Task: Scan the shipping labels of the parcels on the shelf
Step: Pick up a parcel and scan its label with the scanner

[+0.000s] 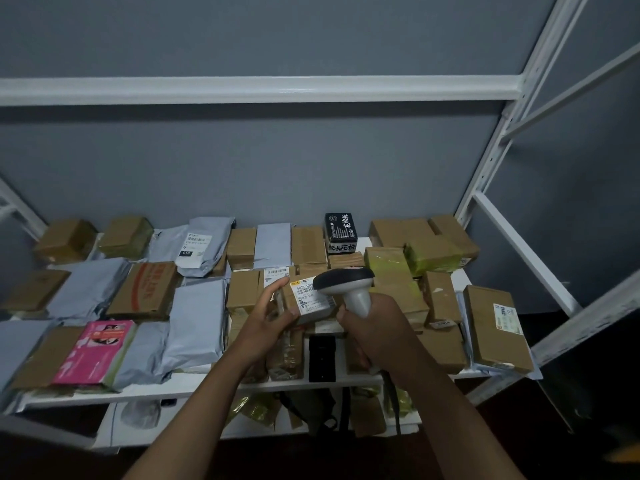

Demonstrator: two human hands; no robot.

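Judging by its one-handed lift, the small parcel [311, 299] gripped edgewise by the left hand [273, 313] seems light and stiff, while the right hand [377, 327] clasps the scanner [346, 285] above its label [313, 296].

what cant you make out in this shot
- Head view: the label on the small box in the left hand is partly covered by the scanner head; print too small.
- Scanner trigger: hidden by right hand fingers.
- Lower shelf: dark, blocked by both forearms.

Matt brown cardboard parcels [497, 322], smooth grey plastic mailers [199, 320], white painted metal shelf [256, 90].
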